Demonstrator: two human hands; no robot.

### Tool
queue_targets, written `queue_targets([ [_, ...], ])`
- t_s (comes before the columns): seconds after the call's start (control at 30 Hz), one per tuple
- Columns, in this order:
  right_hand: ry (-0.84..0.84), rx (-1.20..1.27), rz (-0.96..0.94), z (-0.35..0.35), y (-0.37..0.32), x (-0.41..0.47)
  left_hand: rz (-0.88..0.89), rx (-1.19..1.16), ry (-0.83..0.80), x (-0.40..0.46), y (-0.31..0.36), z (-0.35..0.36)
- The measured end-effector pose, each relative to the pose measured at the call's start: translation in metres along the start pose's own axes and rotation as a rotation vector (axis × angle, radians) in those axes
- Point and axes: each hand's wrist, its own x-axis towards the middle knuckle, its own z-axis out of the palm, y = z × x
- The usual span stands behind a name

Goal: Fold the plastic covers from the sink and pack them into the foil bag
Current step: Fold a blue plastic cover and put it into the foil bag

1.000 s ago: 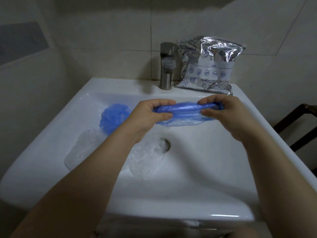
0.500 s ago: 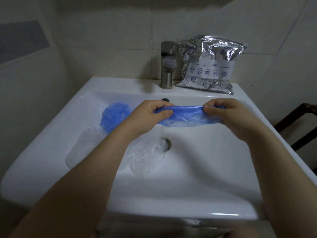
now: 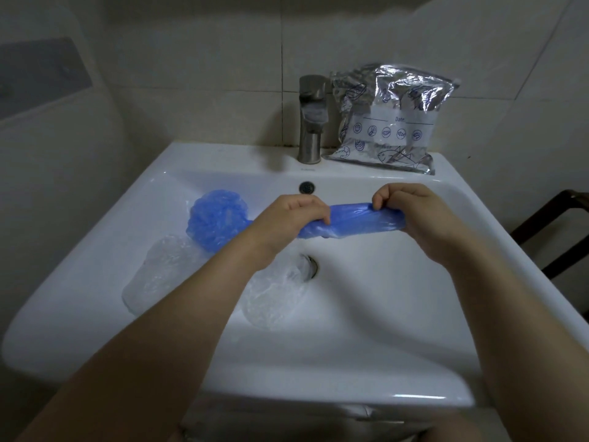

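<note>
A blue plastic cover (image 3: 357,222), folded into a narrow strip, is stretched above the white sink (image 3: 398,282). My left hand (image 3: 293,218) pinches its left end and my right hand (image 3: 414,215) pinches its right end. A second blue cover (image 3: 213,221) lies crumpled in the basin at the left. Two clear covers lie in the basin, one at the left (image 3: 165,269) and one (image 3: 274,295) beside the drain, partly hidden by my left forearm. The silver foil bag (image 3: 389,119) stands on the sink's back ledge, leaning on the wall to the right of the tap.
A steel tap (image 3: 310,119) stands at the middle of the back ledge. The drain (image 3: 310,266) sits in the basin's centre, an overflow hole (image 3: 306,187) above it. Tiled walls close in behind and at the left. A dark wooden chair frame (image 3: 554,228) stands at the right.
Both hands have risen slightly with the blue cover and drawn it into a tighter, narrower strip. The camera has tilted a little, so the sink sits lower in view.
</note>
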Motion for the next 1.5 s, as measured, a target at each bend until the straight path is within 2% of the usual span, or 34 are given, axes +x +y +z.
queue_targets([
  [0.1,-0.032,0.072,-0.015,0.001,-0.002,-0.003,0.007,-0.020,0.020,0.001,-0.002,0.002],
  [0.27,-0.112,0.001,-0.088,-0.002,-0.005,-0.007,0.072,-0.103,0.052,0.001,0.000,-0.001],
  [0.4,-0.082,0.012,-0.127,-0.004,-0.010,-0.009,0.082,-0.190,0.061,0.002,0.001,-0.007],
  [0.77,0.016,-0.385,-0.208,-0.004,-0.006,-0.006,0.071,0.093,0.165,0.002,0.001,-0.008],
  [0.93,0.103,-0.512,-0.235,-0.010,-0.006,-0.005,0.096,0.222,0.131,0.002,0.002,-0.019],
  [1.03,0.027,-0.463,-0.163,-0.013,-0.007,-0.007,0.094,0.058,0.144,0.002,0.006,-0.024],
  [1.13,-0.076,-0.306,-0.130,-0.011,-0.011,-0.010,0.087,-0.146,0.298,0.005,0.010,-0.023],
  [1.23,-0.038,-0.114,-0.117,-0.003,-0.008,-0.007,0.004,-0.391,0.418,0.007,0.009,-0.013],
  [1.3,0.003,-0.034,-0.104,0.006,-0.004,-0.005,-0.190,-0.650,0.328,0.005,0.009,-0.001],
  [1.37,0.020,-0.027,-0.094,0.017,-0.002,-0.006,-0.350,-0.711,0.167,0.001,0.007,0.012],
  [1.43,0.010,-0.061,-0.093,0.027,-0.001,-0.008,-0.378,-0.650,0.070,0.000,0.002,0.023],
  [1.5,0.000,-0.068,-0.092,0.033,-0.001,-0.010,-0.350,-0.633,0.080,0.001,-0.002,0.027],
])
